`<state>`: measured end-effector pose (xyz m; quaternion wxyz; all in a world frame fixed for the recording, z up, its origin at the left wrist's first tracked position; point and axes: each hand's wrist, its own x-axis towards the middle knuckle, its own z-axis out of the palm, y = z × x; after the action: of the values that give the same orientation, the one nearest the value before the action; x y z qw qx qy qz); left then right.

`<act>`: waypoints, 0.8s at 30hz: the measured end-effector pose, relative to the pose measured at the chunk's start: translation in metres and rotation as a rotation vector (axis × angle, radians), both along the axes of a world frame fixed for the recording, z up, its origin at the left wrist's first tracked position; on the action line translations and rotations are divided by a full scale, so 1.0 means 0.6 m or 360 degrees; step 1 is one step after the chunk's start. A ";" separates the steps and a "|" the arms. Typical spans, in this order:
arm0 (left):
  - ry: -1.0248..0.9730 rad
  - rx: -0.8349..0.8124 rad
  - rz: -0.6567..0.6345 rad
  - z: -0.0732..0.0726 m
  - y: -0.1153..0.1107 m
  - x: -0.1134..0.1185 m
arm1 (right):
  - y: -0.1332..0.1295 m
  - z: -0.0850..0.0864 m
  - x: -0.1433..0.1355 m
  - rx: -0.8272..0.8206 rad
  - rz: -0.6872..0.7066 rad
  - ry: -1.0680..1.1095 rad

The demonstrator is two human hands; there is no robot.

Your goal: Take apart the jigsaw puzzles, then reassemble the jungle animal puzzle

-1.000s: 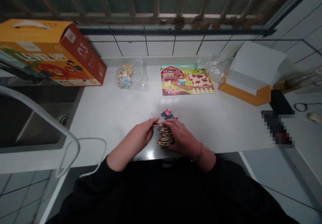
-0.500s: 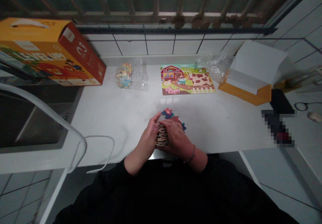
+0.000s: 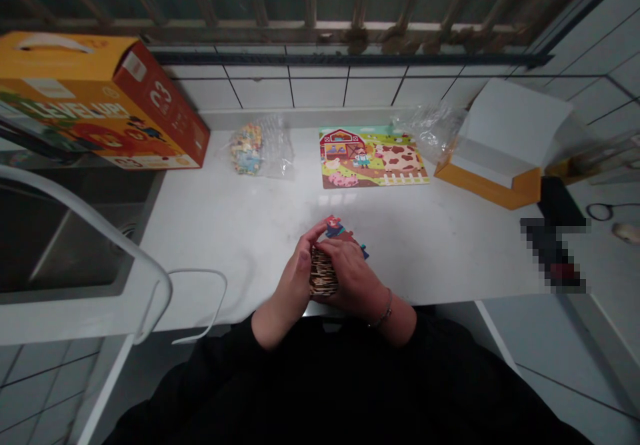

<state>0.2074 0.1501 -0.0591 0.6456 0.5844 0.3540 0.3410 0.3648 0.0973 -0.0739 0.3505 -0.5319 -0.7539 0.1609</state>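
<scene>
Between my two hands is a thick stack of jigsaw puzzle pieces (image 3: 323, 275), its layered edges facing up toward me. My left hand (image 3: 296, 268) is closed against the stack's left side, with its fingertips reaching forward to the loose pieces. From the right, my right hand (image 3: 353, 268) wraps around the same stack, a bracelet at its wrist. Just beyond the fingers, several loose puzzle pieces (image 3: 345, 234) in red and blue lie on the counter, partly hidden by both hands.
A farm picture board (image 3: 373, 158) lies at the back of the white counter (image 3: 240, 221). Left of it are a clear bag of puzzle pieces (image 3: 247, 150) and an orange box (image 3: 165, 111) beside the sink (image 3: 145, 231). An open box (image 3: 487, 181) and a crumpled plastic bag (image 3: 430, 128) stand right.
My left fingertips have shifted slightly right and forward, covering more of the loose pieces. Both hands still hold the stack in nearly the same spot.
</scene>
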 end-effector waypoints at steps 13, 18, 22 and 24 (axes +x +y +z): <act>0.0332 0.0328 0.0246 -0.003 0.022 -0.005 | -0.009 0.010 0.021 0.0071 0.0028 -0.0050; 0.1068 0.0919 0.0099 0.013 0.070 0.007 | -0.032 0.024 0.093 0.0059 -0.0440 0.0134; 0.1413 0.1082 -0.0037 0.016 0.087 0.038 | -0.057 0.023 0.146 -0.0129 -0.0779 0.0343; 0.1451 0.1084 -0.0081 0.014 0.092 0.050 | -0.070 0.018 0.163 -0.0253 -0.0879 0.0468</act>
<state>0.2377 0.2050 -0.0510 0.2108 0.8560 0.4529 0.1334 0.4627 0.0555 -0.0631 0.4435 -0.7131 -0.5075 0.1931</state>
